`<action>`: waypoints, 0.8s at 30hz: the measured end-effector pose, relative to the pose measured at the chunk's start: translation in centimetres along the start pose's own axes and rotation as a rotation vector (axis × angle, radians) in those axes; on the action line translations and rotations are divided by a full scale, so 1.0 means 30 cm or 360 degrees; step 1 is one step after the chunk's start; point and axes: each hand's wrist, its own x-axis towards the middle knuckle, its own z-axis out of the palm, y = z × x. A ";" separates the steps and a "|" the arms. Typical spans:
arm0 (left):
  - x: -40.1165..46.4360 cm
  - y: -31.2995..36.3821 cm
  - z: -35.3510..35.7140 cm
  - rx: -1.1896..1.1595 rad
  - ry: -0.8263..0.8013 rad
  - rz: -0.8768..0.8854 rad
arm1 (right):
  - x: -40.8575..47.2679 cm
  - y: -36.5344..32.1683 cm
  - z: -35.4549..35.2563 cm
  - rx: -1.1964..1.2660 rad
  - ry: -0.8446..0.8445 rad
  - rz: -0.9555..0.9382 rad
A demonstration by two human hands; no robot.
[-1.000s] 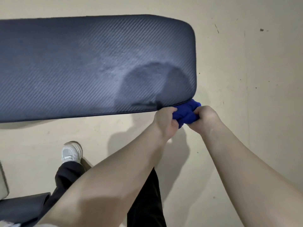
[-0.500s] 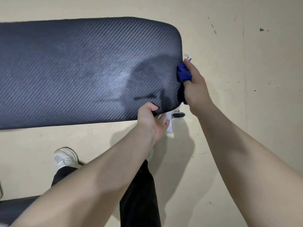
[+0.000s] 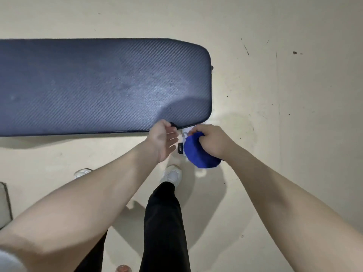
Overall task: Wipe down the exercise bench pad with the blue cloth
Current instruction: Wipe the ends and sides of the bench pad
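The dark textured bench pad [image 3: 98, 85] stretches from the left edge to right of centre in the head view. My right hand [image 3: 213, 141] grips the bunched blue cloth [image 3: 200, 154] just below the pad's near right corner, clear of the pad. My left hand [image 3: 164, 139] hovers beside it at the pad's near edge, palm turned toward the cloth and fingers relaxed, holding nothing.
The bench's white frame foot with a black cap [image 3: 180, 148] shows between my hands. My white shoes [image 3: 172, 175] and black trousers [image 3: 165, 222] stand on the beige floor [image 3: 284, 95] below the pad. A grey object [image 3: 4, 205] sits at the left edge.
My right hand has brought the cloth from the pad's right end down to below its near corner. My left hand has let go of the pad's edge and opened. The camera view has pulled back.
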 end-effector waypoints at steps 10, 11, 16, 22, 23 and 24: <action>-0.369 0.111 -0.392 0.0584 -0.0460 0.0596 | -0.135 -0.481 0.236 0.0666 -0.0260 0.0073; -0.395 0.113 -0.451 0.0510 -0.0478 0.0629 | -0.140 -0.540 0.276 0.0695 -0.0355 0.0057; -0.492 0.074 -0.822 -0.0129 -0.0299 0.0853 | -0.166 -0.817 0.561 0.0801 -0.0608 0.0150; -0.612 0.011 -1.323 -0.0368 0.0073 0.1114 | -0.235 -1.086 1.048 0.0710 -0.0921 0.0330; -0.626 0.000 -1.414 -0.0380 0.0155 0.1149 | -0.248 -1.125 1.145 0.0707 -0.0957 0.0369; -0.640 -0.011 -1.506 -0.0416 0.0250 0.1169 | -0.258 -1.161 1.247 0.0698 -0.1004 0.0382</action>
